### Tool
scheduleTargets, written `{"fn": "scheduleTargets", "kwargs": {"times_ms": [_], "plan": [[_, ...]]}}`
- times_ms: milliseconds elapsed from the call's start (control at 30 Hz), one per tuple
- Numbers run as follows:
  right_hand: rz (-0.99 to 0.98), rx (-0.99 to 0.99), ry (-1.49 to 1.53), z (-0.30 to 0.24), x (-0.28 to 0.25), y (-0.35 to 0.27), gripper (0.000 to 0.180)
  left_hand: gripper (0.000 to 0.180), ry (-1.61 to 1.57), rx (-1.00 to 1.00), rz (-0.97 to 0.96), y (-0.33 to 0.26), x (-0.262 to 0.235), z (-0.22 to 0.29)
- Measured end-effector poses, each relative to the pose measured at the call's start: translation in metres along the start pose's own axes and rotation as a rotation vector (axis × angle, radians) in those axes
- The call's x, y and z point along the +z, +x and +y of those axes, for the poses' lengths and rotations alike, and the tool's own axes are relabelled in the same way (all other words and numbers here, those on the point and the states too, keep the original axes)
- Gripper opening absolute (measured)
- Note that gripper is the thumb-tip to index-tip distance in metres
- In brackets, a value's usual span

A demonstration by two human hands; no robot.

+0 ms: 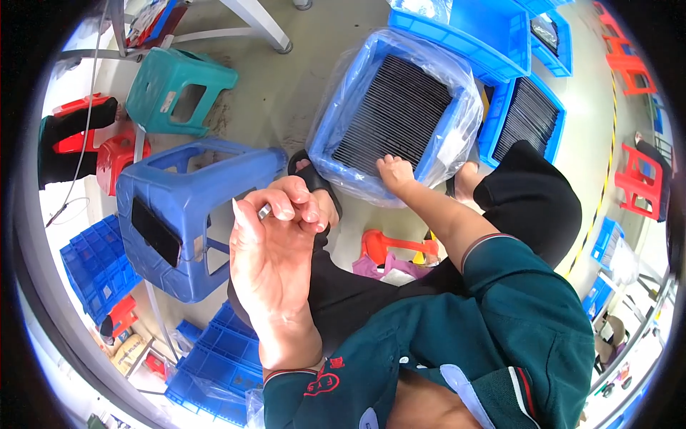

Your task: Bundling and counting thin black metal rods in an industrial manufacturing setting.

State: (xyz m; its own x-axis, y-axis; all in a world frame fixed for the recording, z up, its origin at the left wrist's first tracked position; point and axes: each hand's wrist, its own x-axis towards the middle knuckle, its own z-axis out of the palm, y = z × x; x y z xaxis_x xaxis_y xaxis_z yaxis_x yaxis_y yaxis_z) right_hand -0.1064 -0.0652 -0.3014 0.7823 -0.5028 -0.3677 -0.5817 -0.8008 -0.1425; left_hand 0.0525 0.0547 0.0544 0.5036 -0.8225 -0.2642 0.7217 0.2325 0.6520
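My left hand (275, 247) is raised palm up beside the blue stool, its fingers curled in. A small silvery metal piece (265, 211) shows between the thumb and the bent fingers; its kind is too small to make out. Lower down, my right hand (395, 173) reaches to the near edge of a blue crate (343, 93) lined with a clear plastic bag (468, 107). Closely packed rows of thin black strips (393, 107) fill that crate. The right fingers are bent together at the end of the rows, and whatever they pinch is hidden.
A blue stool (193, 179) with a black phone (156, 232) stands at the left, a green stool (168, 93) beyond it. Blue crates (457, 39) are stacked behind; another crate of black strips (529, 118) sits right. A red-orange plastic item (382, 243) lies between my legs.
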Motion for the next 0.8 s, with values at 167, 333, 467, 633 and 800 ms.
{"fn": "scheduleTargets", "kwargs": {"times_ms": [167,333,467,633,800], "plan": [[-0.121,0.081,0.221,0.008,-0.006,0.015,0.024,0.039,-0.004,-0.006,-0.029,0.000,0.002,0.001],[-0.171,0.163,0.287,0.023,-0.005,0.026,0.032,0.037,-0.005,-0.032,0.038,0.002,0.001,0.000],[-0.435,0.062,0.089,0.036,-0.025,0.035,0.029,0.036,0.001,-0.046,0.015,0.008,0.004,-0.003],[-0.399,-0.047,-0.023,0.123,-0.094,0.072,0.023,0.033,-0.036,-0.096,-0.070,0.019,0.028,-0.012],[0.029,0.231,-0.027,0.236,-0.247,0.068,0.023,0.035,-0.013,-0.129,-0.119,0.033,0.035,-0.024]]}}
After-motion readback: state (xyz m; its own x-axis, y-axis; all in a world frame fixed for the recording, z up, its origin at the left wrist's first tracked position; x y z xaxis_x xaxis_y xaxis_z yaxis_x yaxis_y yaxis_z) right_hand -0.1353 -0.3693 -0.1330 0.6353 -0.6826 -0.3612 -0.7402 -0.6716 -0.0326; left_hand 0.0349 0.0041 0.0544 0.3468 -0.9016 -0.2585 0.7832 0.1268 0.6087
